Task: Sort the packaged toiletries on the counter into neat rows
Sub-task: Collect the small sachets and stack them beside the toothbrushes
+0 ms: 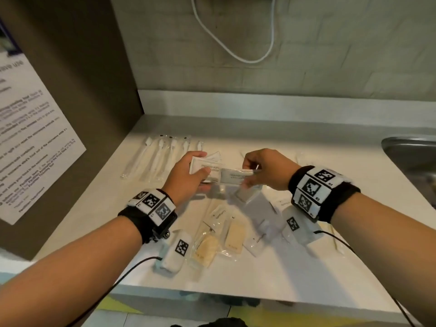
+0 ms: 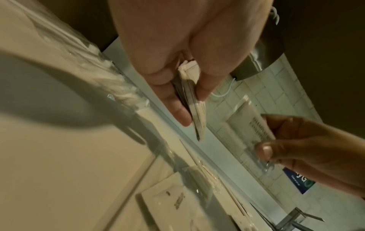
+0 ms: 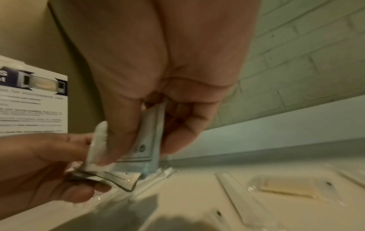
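Note:
Above the white counter (image 1: 271, 277) my left hand (image 1: 204, 178) grips a small stack of shampoo sachets (image 1: 205, 166); in the left wrist view the stack (image 2: 196, 112) sits edge-on between thumb and fingers. My right hand (image 1: 247, 172) pinches a single shampoo sachet (image 1: 236, 177), level and right beside the stack. The right wrist view shows that sachet (image 3: 147, 145) between thumb and fingers, with the left hand's stack (image 3: 112, 177) just below it. Wrapped toothbrushes (image 1: 160, 156) lie in a row at the back left. Toothpaste packets (image 1: 220, 213) and soap packets (image 1: 233, 234) lie loose in front.
A steel sink (image 1: 410, 152) is sunk into the counter at the right. A brown side panel with a printed notice (image 1: 35, 142) closes the left side. A white cable (image 1: 236, 55) hangs on the brick wall behind. More white packets (image 1: 259, 201) lie under my right wrist.

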`<state>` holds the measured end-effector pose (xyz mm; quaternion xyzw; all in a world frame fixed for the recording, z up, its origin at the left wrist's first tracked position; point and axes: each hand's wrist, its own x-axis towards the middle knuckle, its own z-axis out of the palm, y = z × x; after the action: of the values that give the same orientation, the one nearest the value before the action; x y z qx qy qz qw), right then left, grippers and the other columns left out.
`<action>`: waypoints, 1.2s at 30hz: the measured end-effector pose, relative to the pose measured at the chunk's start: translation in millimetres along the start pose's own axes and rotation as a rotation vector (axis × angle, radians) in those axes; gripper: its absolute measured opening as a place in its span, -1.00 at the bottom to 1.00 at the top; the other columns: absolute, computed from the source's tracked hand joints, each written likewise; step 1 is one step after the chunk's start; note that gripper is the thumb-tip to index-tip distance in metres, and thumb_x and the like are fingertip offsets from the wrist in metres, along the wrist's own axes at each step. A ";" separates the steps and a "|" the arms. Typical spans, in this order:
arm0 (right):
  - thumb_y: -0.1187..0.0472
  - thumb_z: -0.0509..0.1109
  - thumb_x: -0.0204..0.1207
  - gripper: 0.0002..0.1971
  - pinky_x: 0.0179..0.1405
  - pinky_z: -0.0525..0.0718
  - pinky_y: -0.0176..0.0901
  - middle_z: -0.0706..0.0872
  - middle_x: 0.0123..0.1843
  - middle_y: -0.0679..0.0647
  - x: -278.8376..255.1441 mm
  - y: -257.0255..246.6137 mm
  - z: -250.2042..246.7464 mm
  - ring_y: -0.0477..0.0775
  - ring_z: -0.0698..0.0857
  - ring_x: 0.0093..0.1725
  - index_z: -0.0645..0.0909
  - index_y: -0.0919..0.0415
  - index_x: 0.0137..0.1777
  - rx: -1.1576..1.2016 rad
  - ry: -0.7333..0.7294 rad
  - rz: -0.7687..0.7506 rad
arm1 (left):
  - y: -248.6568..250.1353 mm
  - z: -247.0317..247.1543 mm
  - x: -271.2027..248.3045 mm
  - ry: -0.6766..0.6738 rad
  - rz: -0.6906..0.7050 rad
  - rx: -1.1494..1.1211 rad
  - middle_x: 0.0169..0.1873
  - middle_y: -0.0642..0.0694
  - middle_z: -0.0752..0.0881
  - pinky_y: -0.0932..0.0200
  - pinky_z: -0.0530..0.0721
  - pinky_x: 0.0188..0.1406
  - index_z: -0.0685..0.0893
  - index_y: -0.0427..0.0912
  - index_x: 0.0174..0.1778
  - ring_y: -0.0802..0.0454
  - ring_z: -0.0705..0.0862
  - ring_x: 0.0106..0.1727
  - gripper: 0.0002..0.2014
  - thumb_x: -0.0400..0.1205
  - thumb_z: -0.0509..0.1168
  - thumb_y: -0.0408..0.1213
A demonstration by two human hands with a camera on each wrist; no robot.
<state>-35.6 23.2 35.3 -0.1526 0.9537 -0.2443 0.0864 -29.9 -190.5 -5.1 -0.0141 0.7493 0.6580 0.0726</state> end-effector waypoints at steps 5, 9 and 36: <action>0.18 0.69 0.22 -0.62 -0.27 0.53 -0.28 0.70 -0.10 0.00 13.8 -18.5 4.3 0.03 0.63 -0.14 0.58 0.18 -0.08 0.046 0.032 -0.064 | 19.3 8.5 5.3 -0.036 0.032 -0.033 0.20 -0.16 0.70 0.10 0.83 -0.32 0.59 -0.05 0.28 -0.15 0.77 0.10 -0.73 0.72 0.23 -0.43; 0.17 0.78 0.04 -0.17 -0.07 0.56 -0.21 0.56 0.08 0.00 21.1 -20.5 8.1 -0.01 0.56 0.00 0.40 0.15 0.28 0.173 0.232 -0.006 | 27.0 4.2 -1.4 -0.089 0.038 -0.127 0.19 -0.22 0.72 -0.25 0.80 -0.01 0.61 -0.09 0.22 -0.25 0.77 0.12 -0.76 0.78 0.06 -0.28; -0.06 0.53 0.37 -0.62 -0.09 0.69 -0.01 0.72 -0.09 0.07 55.8 -110.3 122.1 0.15 0.69 -0.10 0.57 0.12 0.08 -0.266 -0.206 -0.184 | -48.9 -117.3 -38.0 -0.273 0.161 0.828 0.15 -0.11 0.64 0.15 0.56 -0.01 0.48 -0.17 0.31 -0.06 0.64 0.10 -0.75 0.72 0.23 -0.26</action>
<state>-31.3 -141.0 -21.2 -0.2736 0.9457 -0.1063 0.1397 2.8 -315.8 -34.0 0.1617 0.9320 0.3018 0.1189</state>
